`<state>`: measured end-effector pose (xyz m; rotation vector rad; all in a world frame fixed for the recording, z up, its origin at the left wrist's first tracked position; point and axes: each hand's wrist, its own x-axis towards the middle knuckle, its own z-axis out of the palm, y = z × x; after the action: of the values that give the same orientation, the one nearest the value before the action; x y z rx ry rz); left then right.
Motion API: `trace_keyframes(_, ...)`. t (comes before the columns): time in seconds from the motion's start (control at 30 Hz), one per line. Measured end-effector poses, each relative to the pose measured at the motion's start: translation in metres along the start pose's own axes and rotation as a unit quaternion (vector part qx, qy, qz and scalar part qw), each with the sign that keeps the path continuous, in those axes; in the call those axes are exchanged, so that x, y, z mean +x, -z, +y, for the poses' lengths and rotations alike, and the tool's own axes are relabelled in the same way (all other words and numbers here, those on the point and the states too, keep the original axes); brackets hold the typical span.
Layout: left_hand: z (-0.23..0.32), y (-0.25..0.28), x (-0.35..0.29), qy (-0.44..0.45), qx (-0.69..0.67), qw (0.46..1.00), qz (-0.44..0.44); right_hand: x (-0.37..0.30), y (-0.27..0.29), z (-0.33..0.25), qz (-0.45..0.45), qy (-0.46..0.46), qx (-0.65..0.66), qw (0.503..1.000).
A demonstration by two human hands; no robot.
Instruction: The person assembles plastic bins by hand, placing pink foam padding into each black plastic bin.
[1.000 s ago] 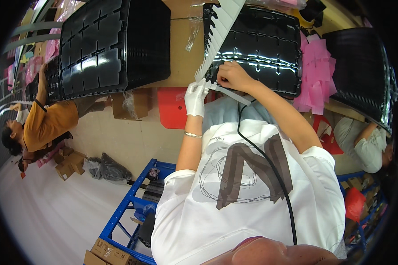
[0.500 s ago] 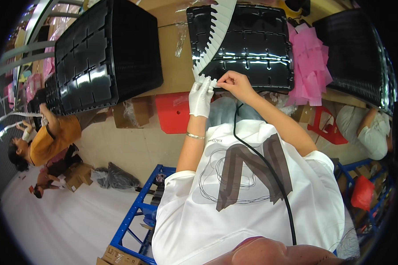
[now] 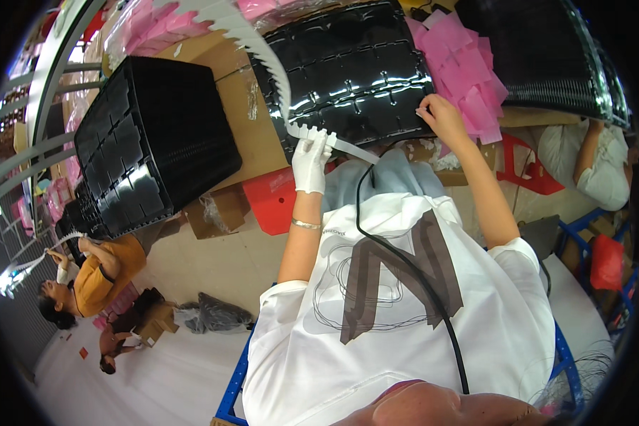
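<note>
My left hand [image 3: 311, 160], in a white glove, grips the lower end of a long white toothed strip [image 3: 263, 50] that curves up and away over the bench. A glossy black moulded tray [image 3: 348, 71] lies in front of me. My bare right hand [image 3: 439, 113] reaches to the tray's near right corner, next to a heap of pink sheets [image 3: 461, 64]. Its fingertips touch there, and I cannot see whether they pinch anything. A black cable [image 3: 405, 270] runs down my white shirt.
A tall stack of black trays [image 3: 156, 142] stands on the bench at left, and another stack [image 3: 539, 57] at right. A red bin [image 3: 273, 202] and a cardboard box [image 3: 216, 209] sit under the bench. A person in orange [image 3: 99, 273] works at left, another in white [image 3: 596, 163] at right.
My right hand has let go of the strip beside my left hand and moved right to the tray corner by the pink sheets. The view has tilted toward the bench.
</note>
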<state>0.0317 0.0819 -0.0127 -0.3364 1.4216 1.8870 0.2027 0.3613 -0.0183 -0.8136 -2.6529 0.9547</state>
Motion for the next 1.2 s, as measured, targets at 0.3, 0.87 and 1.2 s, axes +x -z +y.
trace_keyframes(0.3, 0.003, 0.000, 0.004, 0.026, -0.010, 0.999, 0.017, -0.003, -0.003, 0.002, 0.028, -0.059, 0.005, 0.998)
trace_keyframes(0.87, 0.006, -0.004, 0.000, 0.012, 0.000, 1.000, 0.009, -0.006, 0.005, 0.019, -0.061, 0.099, 0.026, 0.993)
trace_keyframes(1.2, 0.009, -0.041, -0.013, 0.036, -0.034, 0.997, -0.061, 0.008, -0.040, -0.087, -0.226, -0.215, 0.557, 0.770)
